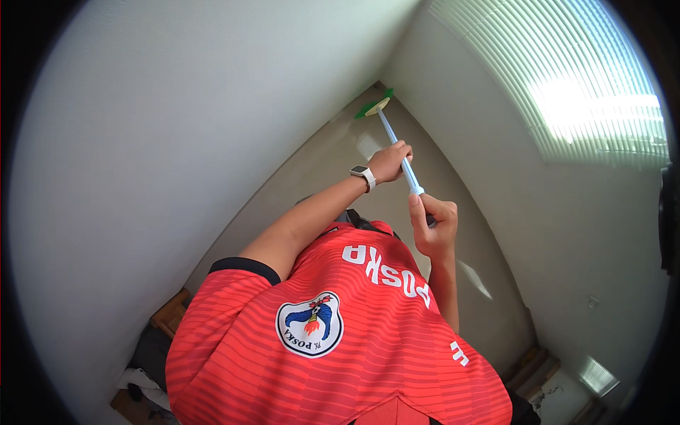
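Note:
I hold a long-handled broom (392, 130) with both hands. Its light blue stick slants away from me toward the room corner, where the cream head with green ends (379, 106) is down at the floor. My left hand (390, 162), with a pale-strapped watch (363, 177) on the wrist, is wrapped round the middle of the stick. Closer to my body, my right hand (435, 227) closes round the dark grip at the top end, thumb along it. The underside of the head is hidden.
Pale walls rise on the left (163, 127) and right (482, 134), meeting at the far corner. Bright window blinds (559, 78) cover the upper right. Beige floor (326, 159) lies between. Wooden furniture (170, 312) stands behind me at lower left, and more brown items (531, 372) at lower right.

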The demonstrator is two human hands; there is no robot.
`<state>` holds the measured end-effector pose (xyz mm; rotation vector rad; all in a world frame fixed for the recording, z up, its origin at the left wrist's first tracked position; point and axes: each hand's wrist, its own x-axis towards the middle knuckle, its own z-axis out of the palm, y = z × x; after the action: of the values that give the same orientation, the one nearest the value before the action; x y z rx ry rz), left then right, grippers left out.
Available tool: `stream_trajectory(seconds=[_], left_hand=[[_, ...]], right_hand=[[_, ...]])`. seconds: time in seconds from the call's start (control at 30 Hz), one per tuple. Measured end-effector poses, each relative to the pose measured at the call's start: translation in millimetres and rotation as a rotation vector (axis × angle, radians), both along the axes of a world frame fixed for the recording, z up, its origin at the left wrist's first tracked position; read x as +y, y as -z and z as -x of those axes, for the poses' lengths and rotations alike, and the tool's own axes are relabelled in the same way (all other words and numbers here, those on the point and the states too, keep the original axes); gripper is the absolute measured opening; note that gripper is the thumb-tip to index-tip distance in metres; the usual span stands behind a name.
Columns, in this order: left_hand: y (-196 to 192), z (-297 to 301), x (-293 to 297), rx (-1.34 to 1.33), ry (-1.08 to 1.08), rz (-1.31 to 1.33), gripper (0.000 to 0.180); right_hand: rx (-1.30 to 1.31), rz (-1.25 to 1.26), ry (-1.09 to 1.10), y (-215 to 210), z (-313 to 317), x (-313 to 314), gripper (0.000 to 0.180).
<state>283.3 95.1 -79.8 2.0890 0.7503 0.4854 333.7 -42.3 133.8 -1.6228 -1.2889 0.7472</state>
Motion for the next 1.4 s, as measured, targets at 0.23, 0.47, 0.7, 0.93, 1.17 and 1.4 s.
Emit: stream_trajectory(seconds=[0.23, 0.47, 0.7, 0.93, 1.17, 1.4], left_hand=[[-16, -22, -29, -0.042, 0.299, 0.233, 0.02], [8, -3, -39, 0.123, 0.44, 0.708, 0.031], [72, -31, 6, 0.196, 0.198, 0.173, 0.009], [23, -65, 72, 0.057, 0.065, 0.103, 0.012], [-30, -81, 65, 0.008, 0.197, 0.185, 0.025], [-89, -78, 24, 0.09, 0.667, 0.525, 0.029]], right_hand=[[0.034, 0.041, -0.18, -39, -33, 11, 0.037], [0.125, 0.215, -0.167, 10, -42, 41, 0.023], [0.124, 0.184, 0.109, 61, -55, 44, 0.043], [0.137, 0.002, 0.216, 24, -72, 57, 0.044], [0.295, -0.31, 0.13, -44, -87, 78, 0.042], [0.134, 0.12, 0.025, -58, -95, 64, 0.034]])
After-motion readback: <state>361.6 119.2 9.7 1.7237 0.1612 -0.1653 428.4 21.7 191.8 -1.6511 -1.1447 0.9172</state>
